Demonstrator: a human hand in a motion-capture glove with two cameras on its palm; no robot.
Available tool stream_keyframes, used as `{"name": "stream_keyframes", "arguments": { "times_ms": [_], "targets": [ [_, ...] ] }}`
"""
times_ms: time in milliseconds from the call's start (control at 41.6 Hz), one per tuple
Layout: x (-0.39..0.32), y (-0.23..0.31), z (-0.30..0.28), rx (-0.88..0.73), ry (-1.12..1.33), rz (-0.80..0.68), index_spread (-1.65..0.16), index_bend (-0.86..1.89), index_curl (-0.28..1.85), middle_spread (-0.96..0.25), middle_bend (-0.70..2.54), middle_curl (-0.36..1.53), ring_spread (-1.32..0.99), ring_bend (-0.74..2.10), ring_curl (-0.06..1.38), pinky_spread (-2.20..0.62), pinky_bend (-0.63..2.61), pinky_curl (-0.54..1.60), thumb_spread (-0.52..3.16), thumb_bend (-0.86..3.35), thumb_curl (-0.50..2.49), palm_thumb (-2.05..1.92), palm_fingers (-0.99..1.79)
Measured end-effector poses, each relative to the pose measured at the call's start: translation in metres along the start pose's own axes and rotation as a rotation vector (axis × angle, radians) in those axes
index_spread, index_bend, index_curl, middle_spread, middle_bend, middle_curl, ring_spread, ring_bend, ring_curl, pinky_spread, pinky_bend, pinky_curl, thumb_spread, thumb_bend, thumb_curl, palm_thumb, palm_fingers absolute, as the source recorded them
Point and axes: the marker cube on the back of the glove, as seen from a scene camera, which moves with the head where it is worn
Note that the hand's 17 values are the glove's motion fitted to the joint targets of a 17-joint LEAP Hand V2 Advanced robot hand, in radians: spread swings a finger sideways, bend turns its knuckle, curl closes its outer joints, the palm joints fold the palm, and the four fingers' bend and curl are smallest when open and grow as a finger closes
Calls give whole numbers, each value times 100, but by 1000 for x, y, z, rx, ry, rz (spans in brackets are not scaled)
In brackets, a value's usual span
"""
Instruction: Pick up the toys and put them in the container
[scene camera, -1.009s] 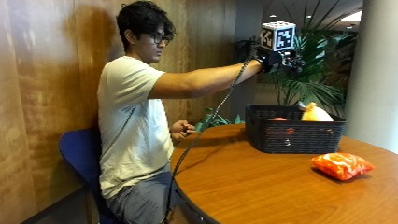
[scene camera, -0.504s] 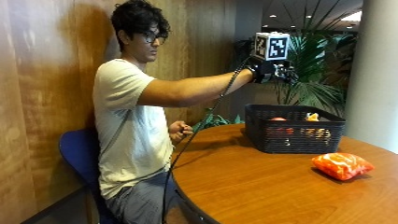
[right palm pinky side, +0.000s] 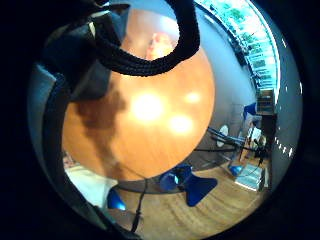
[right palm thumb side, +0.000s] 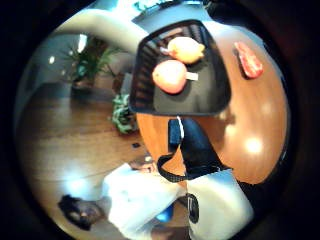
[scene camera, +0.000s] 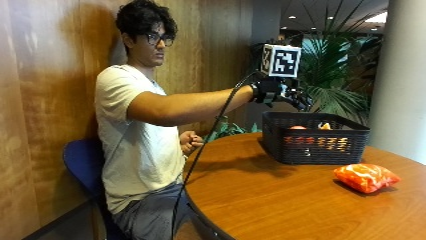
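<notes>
Yellow toy (right palm thumb side: 186, 49) gone from above the rim and now beside the red one (right palm thumb side: 170, 76) in the black basket (scene camera: 313, 150); gloved right hand (scene camera: 283, 94) hovers over it, fingers released; orange toy (scene camera: 366, 177) remains on the worktop (scene camera: 279, 200).

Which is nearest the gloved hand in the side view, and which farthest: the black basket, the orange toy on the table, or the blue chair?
1. Black basket: just below the gloved right hand, which hovers over its near rim.
2. Orange toy: on the table, past the basket's far end.
3. Blue chair: behind the person, back along the arm.
</notes>
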Motion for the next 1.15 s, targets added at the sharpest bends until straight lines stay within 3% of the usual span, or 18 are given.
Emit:
{"name": "stream_keyframes", "arguments": {
  "times_ms": [601, 1153],
  "targets": [
    [116, 105, 35, 17, 107, 332, -30, 18, 37, -2, 17, 34, -3, 43, 45, -1, 103, 33, 134, -1, 38, 21, -2],
    [139, 136, 56, 59, -15, 364, -30, 18, 39, -2, 17, 32, -4, 43, 45, -1, 101, 33, 135, -1, 37, 22, -2]
  ]
}}
